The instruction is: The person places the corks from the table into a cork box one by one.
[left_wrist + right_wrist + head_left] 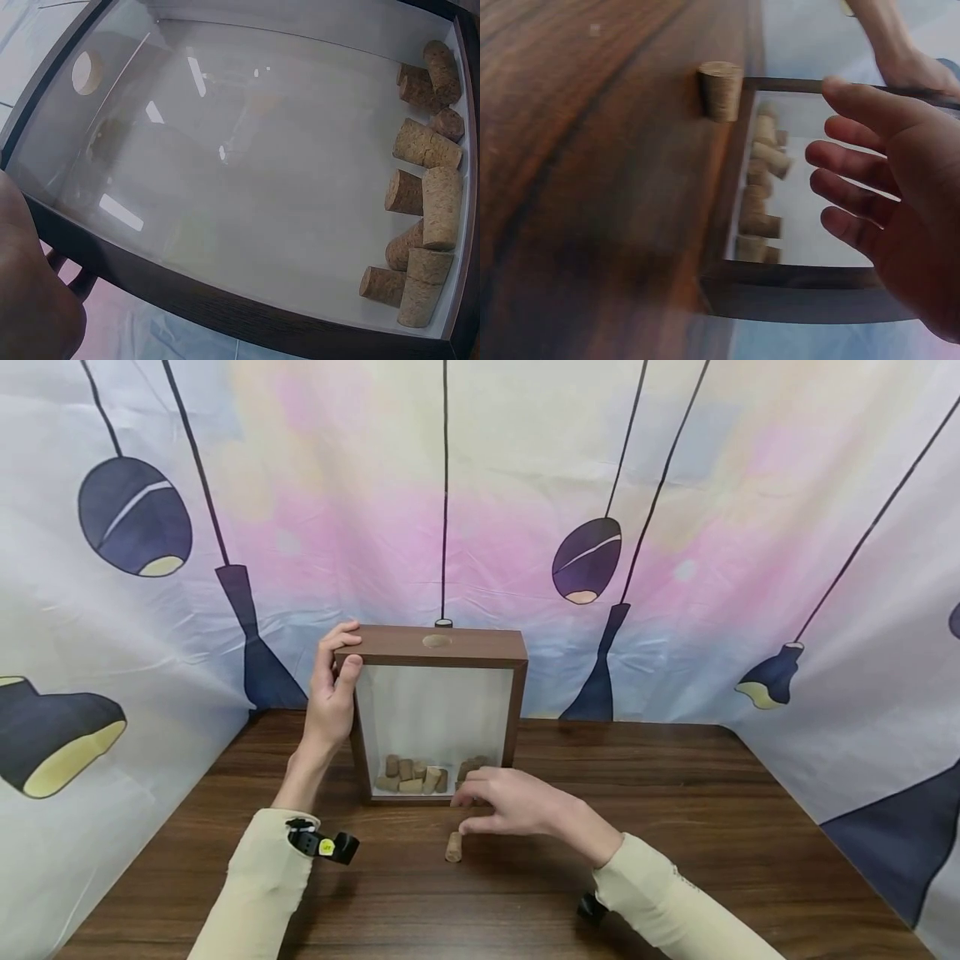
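Note:
A brown wooden shadow box with a clear front and a round hole in its top stands on the table. My left hand grips its upper left corner, thumb on the front edge. Several corks lie in a heap along the bottom inside the box. One loose cork stands on the table before the box. My right hand is just above and to the right of this cork, fingers loosely bent with nothing between them. In the right wrist view the cork is apart from the fingertips.
The dark wood-grain table reaches back to a hanging cloth printed with lamps. More cloth closes in the left and right sides. A black band with a small camera sits on the left wrist.

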{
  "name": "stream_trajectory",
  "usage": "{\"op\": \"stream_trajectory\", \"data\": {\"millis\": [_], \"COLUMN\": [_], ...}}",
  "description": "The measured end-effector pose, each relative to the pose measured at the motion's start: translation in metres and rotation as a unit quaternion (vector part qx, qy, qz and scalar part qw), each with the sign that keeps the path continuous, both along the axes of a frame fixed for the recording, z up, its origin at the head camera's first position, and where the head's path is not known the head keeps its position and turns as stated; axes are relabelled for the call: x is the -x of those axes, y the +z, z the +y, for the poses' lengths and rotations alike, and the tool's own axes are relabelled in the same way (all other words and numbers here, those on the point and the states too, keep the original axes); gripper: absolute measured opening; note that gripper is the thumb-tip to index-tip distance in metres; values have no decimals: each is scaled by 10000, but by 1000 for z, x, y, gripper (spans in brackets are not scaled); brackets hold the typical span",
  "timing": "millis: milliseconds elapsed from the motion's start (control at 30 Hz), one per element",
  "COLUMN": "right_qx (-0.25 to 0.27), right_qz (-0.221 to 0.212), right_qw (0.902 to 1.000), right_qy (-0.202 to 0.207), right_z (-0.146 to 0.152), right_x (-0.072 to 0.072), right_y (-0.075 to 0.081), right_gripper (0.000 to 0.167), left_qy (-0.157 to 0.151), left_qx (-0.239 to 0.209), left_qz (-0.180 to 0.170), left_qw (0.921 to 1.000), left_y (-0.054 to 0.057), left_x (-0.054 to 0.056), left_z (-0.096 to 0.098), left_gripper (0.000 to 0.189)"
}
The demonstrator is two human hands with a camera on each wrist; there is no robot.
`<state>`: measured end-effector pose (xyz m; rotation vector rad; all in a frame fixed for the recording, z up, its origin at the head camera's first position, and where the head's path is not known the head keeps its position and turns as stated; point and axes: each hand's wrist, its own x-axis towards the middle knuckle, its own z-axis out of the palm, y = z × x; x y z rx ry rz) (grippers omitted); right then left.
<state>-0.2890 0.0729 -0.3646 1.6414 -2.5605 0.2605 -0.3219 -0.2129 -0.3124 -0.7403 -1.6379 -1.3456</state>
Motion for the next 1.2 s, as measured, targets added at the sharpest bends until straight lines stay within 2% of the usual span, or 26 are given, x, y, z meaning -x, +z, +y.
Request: {"op": "stream_trajectory", "data": {"millis": [167, 200, 467, 700, 800, 1033, 1100, 1200], "right_qx": [-459, -506, -605, -733, -696, -257, -111, 57], "right_qz": [-179, -196, -461, -448, -401, -157, -120, -42], "right_qw": [9987, 9984, 9971, 9962, 9967, 9994, 9997, 9999], "right_qy": [-146, -126, -77, -110, -152, -182, -154, -98], "right_z": [-4, -4, -7, -10, -10, -6, -5, -4], "right_x": [1, 2, 4, 5, 6, 7, 7, 6], "right_y": [-14, -16, -30, -34, -33, -18, -11, 1], "right_gripper": [39, 40, 41, 38, 36, 33, 33, 32], "left_qy": [40, 37, 52, 68, 43, -45, -42, -24], "left_qx": [-23, -30, -6, -20, -9, -60, -94, -134], "left_qz": [-29, -26, -9, 18, 32, 7, -11, 5], "left_qw": [10000, 10000, 10000, 10000, 10000, 10000, 9999, 9999], "left_y": [1, -1, -2, -1, 0, 14, 13, 6], "left_x": [0, 4, 6, 6, 2, -19, -19, -10], "left_z": [0, -2, -1, 1, 3, 13, 12, 7], "left_gripper": [39, 39, 38, 36, 36, 38, 38, 37]}}
